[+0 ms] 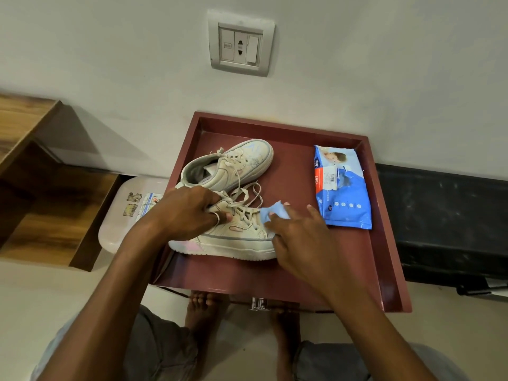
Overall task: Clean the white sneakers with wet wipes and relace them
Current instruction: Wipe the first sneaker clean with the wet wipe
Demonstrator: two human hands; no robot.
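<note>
Wiping is under way: on the red tray (384,243) the left hand (187,213) clamps the near sneaker (236,243) while the right hand (299,232) presses a blue wipe (273,213) at its 2 o'clock toe; next, firm strokes along the sole.

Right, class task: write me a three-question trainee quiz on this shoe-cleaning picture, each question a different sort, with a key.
1. True or false: the wipes packet lies on the floor.
2. Which hand presses the blue wipe to the near sneaker? A) left hand B) right hand
3. Fill in: both sneakers sit on a dark red ____.

Key: 1 false, it lies on the tray; 2 B; 3 tray.
</note>
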